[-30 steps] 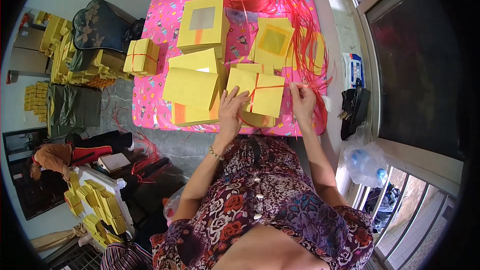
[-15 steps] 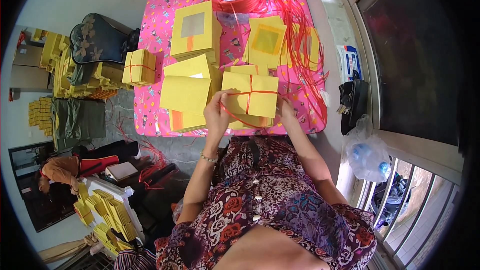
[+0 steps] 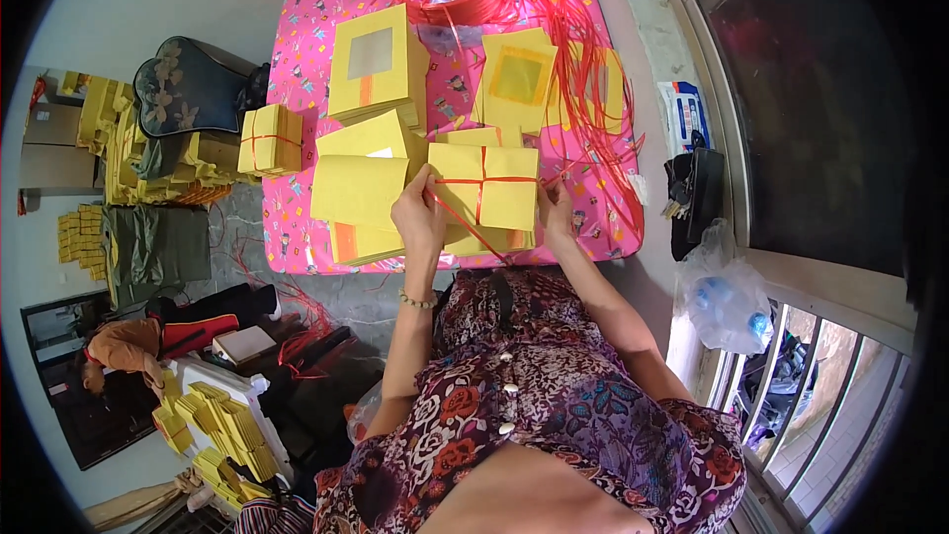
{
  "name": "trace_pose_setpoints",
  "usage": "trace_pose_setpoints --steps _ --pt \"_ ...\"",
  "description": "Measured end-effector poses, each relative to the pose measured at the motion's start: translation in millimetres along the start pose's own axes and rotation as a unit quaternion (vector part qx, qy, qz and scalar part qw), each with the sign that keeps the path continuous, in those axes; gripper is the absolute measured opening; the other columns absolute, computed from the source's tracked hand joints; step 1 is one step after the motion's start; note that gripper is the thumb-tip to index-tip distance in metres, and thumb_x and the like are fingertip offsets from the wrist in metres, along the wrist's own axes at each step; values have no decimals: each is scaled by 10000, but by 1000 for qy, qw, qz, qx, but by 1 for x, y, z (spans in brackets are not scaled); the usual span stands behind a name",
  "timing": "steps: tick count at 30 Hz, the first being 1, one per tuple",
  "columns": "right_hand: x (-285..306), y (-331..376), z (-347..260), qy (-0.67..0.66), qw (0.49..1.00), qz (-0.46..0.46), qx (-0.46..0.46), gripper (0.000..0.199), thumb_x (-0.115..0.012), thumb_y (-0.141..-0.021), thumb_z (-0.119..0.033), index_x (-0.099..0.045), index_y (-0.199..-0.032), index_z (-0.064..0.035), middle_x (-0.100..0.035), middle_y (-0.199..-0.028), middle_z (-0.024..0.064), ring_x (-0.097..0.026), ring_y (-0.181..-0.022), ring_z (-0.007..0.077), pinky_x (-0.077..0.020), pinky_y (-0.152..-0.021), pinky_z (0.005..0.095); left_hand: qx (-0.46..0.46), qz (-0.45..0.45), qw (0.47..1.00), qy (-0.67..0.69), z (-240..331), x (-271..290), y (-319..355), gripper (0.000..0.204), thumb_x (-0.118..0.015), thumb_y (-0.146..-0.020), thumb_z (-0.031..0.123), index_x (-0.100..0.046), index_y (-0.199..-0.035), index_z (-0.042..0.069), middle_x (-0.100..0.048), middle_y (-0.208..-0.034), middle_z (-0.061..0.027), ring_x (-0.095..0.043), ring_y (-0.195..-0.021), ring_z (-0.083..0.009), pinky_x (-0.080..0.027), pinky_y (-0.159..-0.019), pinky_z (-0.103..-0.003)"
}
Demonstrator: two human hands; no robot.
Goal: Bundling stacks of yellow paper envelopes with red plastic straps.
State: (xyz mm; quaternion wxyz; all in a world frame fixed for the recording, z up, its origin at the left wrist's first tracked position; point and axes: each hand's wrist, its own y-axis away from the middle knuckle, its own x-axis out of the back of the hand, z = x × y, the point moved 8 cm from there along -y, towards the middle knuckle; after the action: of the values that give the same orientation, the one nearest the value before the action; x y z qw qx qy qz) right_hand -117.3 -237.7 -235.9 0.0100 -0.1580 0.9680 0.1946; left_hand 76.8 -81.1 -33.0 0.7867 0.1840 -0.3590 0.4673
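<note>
A bundle of yellow paper lies before me, with a flat red plastic strap crossed over its top. At its left edge my left hand is closed, fingertips pinching the strap; a length of it slants down over the front side. Beyond the right edge, my right hand pinches a red strap end between thumb and finger. Left of the bundle, a folded yellow sheet rests on a stack of yellow paper. More yellow sheets show behind and beneath the bundle.
The pink patterned table also bears a tall yellow stack, a tied bundle, loose sheets and a coil of red strap. A chair stands left. Another person is at lower left, near a white table with yellow bundles.
My left hand has slid slightly up along the bundle's left edge. My right hand has risen, and a red strap end now shows in its fingers. The view has shifted a little.
</note>
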Motion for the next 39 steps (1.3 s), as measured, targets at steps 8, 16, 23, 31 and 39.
trace_pose_setpoints --steps 8,16,23,31,39 --pt "-2 10 -4 -151 988 21 -24 192 -641 -910 -122 -507 -785 -66 -529 -691 -10 -458 -634 64 -369 -566 243 44 -2 998 40 -19 -1 -5 252 -640 -875 159 -692 -1072 10 -682 -729 -162 -604 -641 -100 -472 -591 -294" --pt "32 -7 1 -251 961 -33 -114 134 -642 -913 -147 -549 -870 -61 -617 -788 24 -600 -719 113 -496 -621 270 68 -63 940 329 -45 -47 -2 268 -596 -943 156 -662 -1101 -50 -700 -875 -85 -608 -755 -72 -492 -658 -228" --pt "14 -8 8 -382 884 -112 -247 289 -427 -1002 -187 -554 -1173 8 -635 -1130 147 -652 -974 263 -553 -847 388 125 -116 874 454 -53 -84 -5 280 -551 -962 129 -621 -1163 -54 -685 -981 -91 -653 -821 -129 -529 -716 -245" --pt "5 3 -22 -278 911 -67 -298 444 -286 -1027 -280 -466 -1312 8 -573 -1255 185 -612 -1082 289 -525 -930 408 142 -142 873 444 -48 -101 -8 267 -551 -962 102 -624 -1157 -64 -671 -1016 -68 -609 -856 -95 -500 -754 -230" --pt "20 -43 -70 -259 957 -109 -72 232 -522 -981 -217 -569 -1120 -38 -636 -1037 65 -618 -899 162 -514 -792 299 215 -181 759 588 -35 -87 4 384 -479 -1002 197 -500 -1302 -41 -639 -1139 -84 -610 -974 -140 -492 -853 -266"
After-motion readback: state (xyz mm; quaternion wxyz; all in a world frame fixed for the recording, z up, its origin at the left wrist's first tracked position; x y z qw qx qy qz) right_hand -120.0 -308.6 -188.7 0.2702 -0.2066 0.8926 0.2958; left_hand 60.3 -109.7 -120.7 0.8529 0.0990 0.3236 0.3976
